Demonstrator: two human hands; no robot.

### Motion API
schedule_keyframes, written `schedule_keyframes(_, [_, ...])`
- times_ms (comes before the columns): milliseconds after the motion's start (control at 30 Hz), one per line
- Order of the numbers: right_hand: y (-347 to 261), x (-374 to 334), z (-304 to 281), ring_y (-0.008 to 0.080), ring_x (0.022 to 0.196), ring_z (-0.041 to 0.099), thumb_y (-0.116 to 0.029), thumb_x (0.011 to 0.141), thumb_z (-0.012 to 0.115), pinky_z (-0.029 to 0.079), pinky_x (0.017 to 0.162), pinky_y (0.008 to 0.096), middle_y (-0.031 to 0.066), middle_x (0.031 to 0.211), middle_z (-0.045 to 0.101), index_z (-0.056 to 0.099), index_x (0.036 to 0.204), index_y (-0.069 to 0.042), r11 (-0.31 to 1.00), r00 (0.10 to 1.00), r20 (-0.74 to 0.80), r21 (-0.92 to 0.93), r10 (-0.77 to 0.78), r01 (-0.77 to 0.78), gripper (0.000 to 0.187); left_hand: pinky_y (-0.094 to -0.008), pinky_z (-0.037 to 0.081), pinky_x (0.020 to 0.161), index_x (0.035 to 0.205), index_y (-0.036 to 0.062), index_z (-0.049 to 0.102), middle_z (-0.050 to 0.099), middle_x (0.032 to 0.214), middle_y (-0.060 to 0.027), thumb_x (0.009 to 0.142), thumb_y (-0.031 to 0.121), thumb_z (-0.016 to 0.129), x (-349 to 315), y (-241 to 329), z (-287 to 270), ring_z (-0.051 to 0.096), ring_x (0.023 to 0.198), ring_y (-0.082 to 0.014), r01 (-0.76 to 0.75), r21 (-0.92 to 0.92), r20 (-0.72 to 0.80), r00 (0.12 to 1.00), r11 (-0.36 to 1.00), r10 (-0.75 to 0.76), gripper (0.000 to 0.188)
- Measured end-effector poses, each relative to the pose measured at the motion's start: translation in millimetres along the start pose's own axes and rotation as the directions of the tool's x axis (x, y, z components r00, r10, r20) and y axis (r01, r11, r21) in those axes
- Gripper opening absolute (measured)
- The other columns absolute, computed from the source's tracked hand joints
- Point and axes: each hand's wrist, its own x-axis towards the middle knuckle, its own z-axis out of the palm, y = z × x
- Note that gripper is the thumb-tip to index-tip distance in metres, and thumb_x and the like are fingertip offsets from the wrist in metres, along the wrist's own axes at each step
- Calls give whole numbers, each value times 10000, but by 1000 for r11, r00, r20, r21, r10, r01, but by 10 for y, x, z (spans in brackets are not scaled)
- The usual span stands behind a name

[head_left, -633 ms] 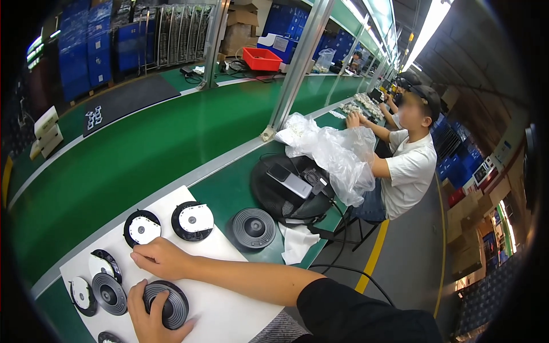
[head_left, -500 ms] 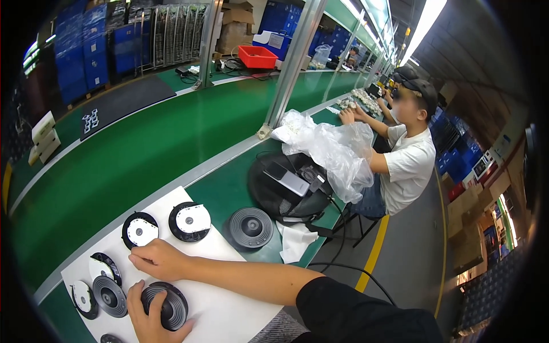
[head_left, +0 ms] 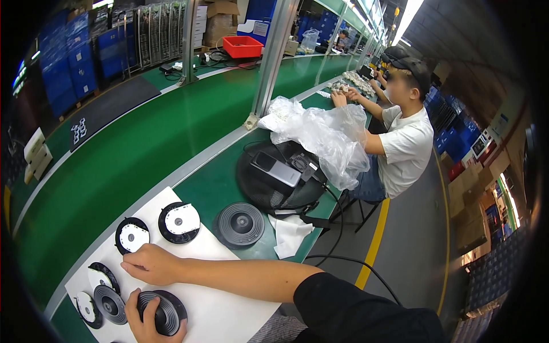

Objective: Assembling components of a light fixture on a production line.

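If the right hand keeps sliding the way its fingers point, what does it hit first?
The right hand points left across the white sheet. First in line is probably the white-faced disc lying just beyond its fingertips, though depth is hard to judge here.

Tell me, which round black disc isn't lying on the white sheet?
The ribbed dark grey disc: it alone rests on the green bench, just right of the white sheet, clear of both hands. The others lie on the sheet.

Round white labels point(head_left: 182, 219) top two black discs just beyond the hands; brown cartons point(head_left: 219, 20) stand far off.
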Motion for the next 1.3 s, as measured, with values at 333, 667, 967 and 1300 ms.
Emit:
schedule_keyframes(333, [46,41,148,366,510,510,-193,976,562,388,511,449,179,582,504,534,743,-36,999,999,-12,-35,-30,30,283,-534,427,1003,1147,101,682,559,1267,-231,618,299,896,-45,71,-77,560,1105,-419,112,77,93,989,991,-119,603])
schedule_keyframes(667, [-71,-17,-47,113,477,428,-192,1001,558,353,470,300,52,530,479,668,791,-42,991,990,59,-39,129,-127,280,-474,473,935,1222,186,671,504,1337,-212,658,378,887,-23,3,-108,553,1112,-398,87,39,71,994,995,-89,634])
schedule_keyframes(967, [-93,31,-18,107,486,430,-211,1015,543,351,478,286,42,531,481,672,790,-35,987,985,74,-34,158,-156,314,-481,464,949,1226,190,666,489,1350,-219,637,410,895,-30,-31,-152,532,1143,-401,105,20,2,995,994,-105,669])
schedule_keyframes(1300, [188,-9,142,253,506,490,-156,953,583,408,510,388,124,600,532,589,764,-46,999,1000,8,40,10,-10,218,-536,424,996,1222,129,655,464,1373,-285,536,317,938,-140,-117,34,496,1196,-459,129,129,71,988,983,-139,766])
